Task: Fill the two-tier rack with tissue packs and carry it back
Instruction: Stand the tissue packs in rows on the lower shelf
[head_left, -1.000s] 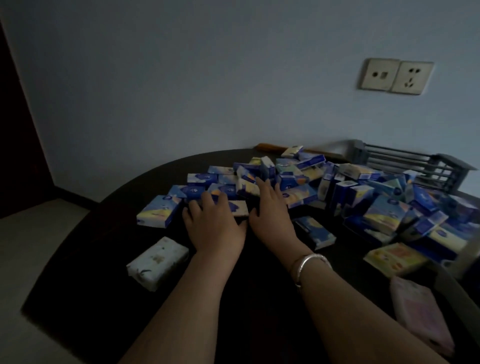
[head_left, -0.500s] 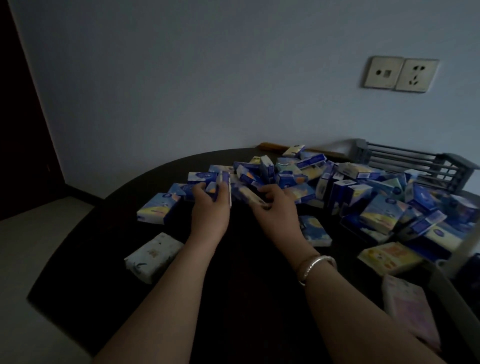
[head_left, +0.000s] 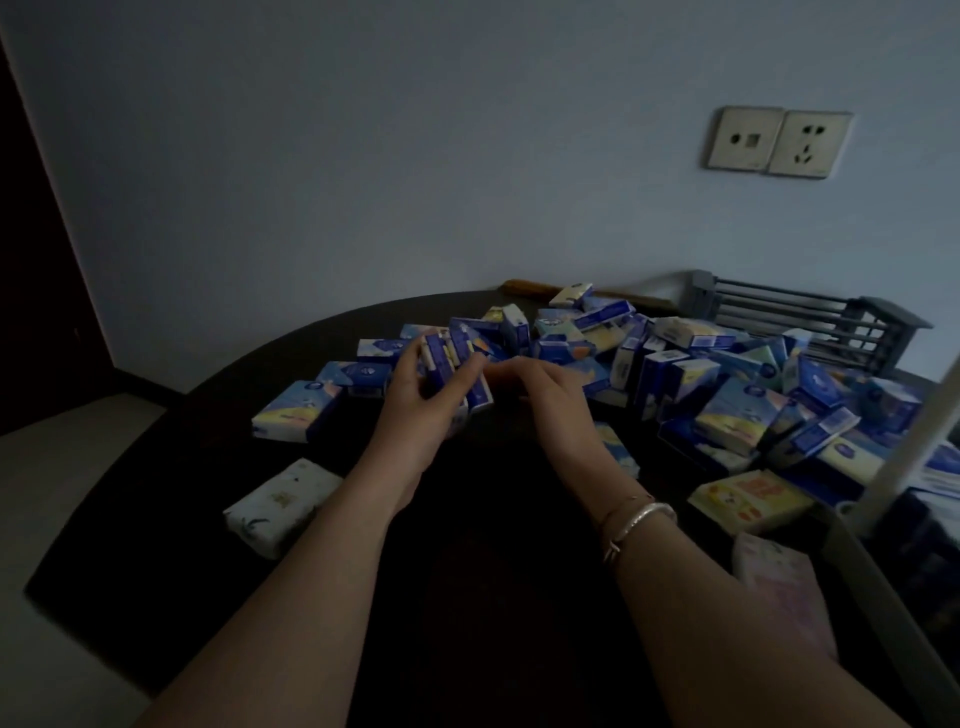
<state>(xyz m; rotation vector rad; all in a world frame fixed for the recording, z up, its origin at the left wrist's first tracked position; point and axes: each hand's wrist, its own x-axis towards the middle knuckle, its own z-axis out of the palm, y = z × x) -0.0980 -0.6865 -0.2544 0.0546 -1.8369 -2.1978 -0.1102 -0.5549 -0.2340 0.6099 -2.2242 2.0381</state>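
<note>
A heap of several blue and yellow tissue packs (head_left: 727, 410) covers the far and right part of a dark round table (head_left: 467, 597). My left hand (head_left: 421, 410) grips a bundle of upright blue packs (head_left: 457, 364), thumb across their front. My right hand (head_left: 550, 400) sits just right of that bundle, fingers curled toward it; what it holds is hidden. A grey slatted rack (head_left: 810, 322) stands behind the heap at the back right.
A white patterned pack (head_left: 280, 504) lies alone near the table's left edge. A yellow pack (head_left: 748, 499) and a pink pack (head_left: 784, 592) lie at the right. A pale post (head_left: 898, 457) and a dark frame rise at the right edge. Wall sockets (head_left: 779, 143) are above.
My hands went from lying flat on the packs to gathering some. The left hand now lifts a stood-up bundle, and the right hand has closed in beside it.
</note>
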